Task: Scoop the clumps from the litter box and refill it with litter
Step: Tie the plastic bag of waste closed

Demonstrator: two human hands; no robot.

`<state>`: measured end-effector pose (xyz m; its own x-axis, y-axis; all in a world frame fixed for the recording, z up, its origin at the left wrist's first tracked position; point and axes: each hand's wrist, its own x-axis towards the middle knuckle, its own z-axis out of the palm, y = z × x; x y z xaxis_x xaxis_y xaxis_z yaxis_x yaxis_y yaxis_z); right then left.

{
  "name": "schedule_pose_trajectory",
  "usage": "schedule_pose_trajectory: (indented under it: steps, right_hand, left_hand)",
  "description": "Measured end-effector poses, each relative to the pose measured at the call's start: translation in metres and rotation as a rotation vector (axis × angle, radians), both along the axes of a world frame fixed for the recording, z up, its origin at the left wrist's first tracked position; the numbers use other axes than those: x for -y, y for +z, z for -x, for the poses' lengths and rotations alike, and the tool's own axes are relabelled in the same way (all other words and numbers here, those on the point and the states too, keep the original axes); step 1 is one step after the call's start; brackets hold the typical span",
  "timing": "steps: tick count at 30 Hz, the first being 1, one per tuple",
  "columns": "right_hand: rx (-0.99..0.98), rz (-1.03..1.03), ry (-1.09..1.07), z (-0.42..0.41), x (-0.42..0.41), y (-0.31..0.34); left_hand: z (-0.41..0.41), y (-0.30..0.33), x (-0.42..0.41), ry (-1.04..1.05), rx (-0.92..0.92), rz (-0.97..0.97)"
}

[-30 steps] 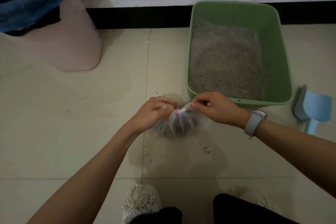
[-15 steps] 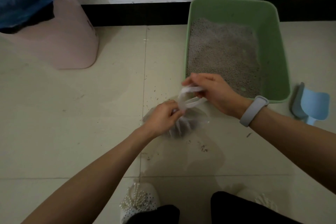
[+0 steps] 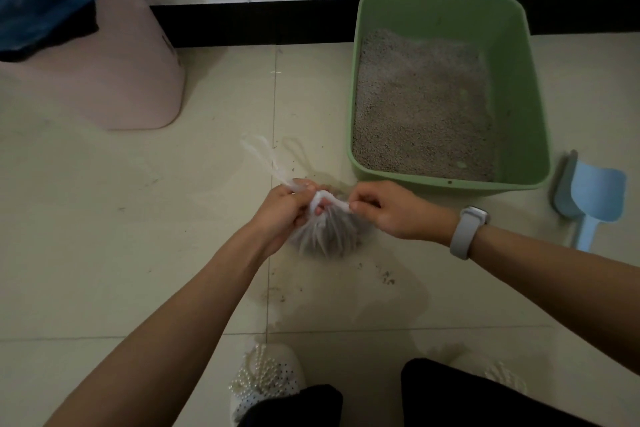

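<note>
Plastic bag (image 3: 325,236): clear, filled with grey clumps, rested on floor tiles (image 3: 104,270) just beside the near left corner of the green litter box (image 3: 519,97).
Left hand (image 3: 287,211): closed on the bag neck and one white handle strip, whose loop trailed up-left.
Right hand (image 3: 391,211): pinched shut on the other handle strip, pulled taut to the right.
Step judged: knot being tied; the pink bin (image 3: 114,80) with blue liner was well apart, up-left.
Litter box: grey litter spread inside, rim intact.
Scoop (image 3: 595,198): blue, laid on the floor right of the box, untouched.
Risk 1: thin strip could be torn if over-pulled; clumps would be spilled.
Risk 2: a loose knot could be undone when the bag is lifted.
Risk 3: scattered grains near the bag could be trodden about.
Writing: none readable; a faint mark on the bin was too blurred.
</note>
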<state>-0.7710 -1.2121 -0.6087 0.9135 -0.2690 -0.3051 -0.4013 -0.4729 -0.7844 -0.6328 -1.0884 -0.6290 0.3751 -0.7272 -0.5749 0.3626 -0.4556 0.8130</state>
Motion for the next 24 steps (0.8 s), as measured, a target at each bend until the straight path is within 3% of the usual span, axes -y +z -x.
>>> schedule_pose_trajectory:
  steps: [3, 4, 5, 8, 10, 13, 16, 19, 24]
  right_hand:
    - [-0.085, -0.186, 0.112, 0.002, -0.007, 0.002]
    - [-0.126, -0.182, 0.142, 0.002, -0.007, 0.001]
    - [-0.169, -0.146, 0.17, 0.003, -0.004, 0.0]
    - [-0.265, -0.071, 0.096, 0.008, 0.009, -0.004]
    - [-0.275, -0.222, -0.128, 0.012, 0.018, -0.005]
    - [-0.161, -0.552, -0.412, 0.012, 0.021, 0.001]
    - [-0.238, -0.611, -0.278, 0.006, 0.013, 0.009]
    - [-0.399, -0.608, -0.101, 0.001, 0.002, 0.013]
    - [-0.447, -0.693, -0.138, -0.009, 0.001, 0.016]
  left_hand:
    - [0.002, 0.006, 0.005, 0.075, -0.124, -0.031]
    - [0.004, 0.007, 0.007, 0.08, -0.086, -0.05]
    - [0.006, 0.008, 0.007, 0.045, 0.034, -0.073]
    - [0.007, 0.007, 0.005, -0.256, 0.67, -0.124]
    - [0.01, 0.006, 0.001, -0.404, 0.976, -0.099]
    - [0.016, 0.003, -0.004, -0.522, 1.26, -0.044]
    - [0.02, 0.003, -0.002, -0.526, 1.292, -0.085]
    - [0.018, 0.005, 0.003, -0.556, 1.135, -0.091]
    - [0.015, -0.002, -0.002, -0.71, 0.988, -0.085]
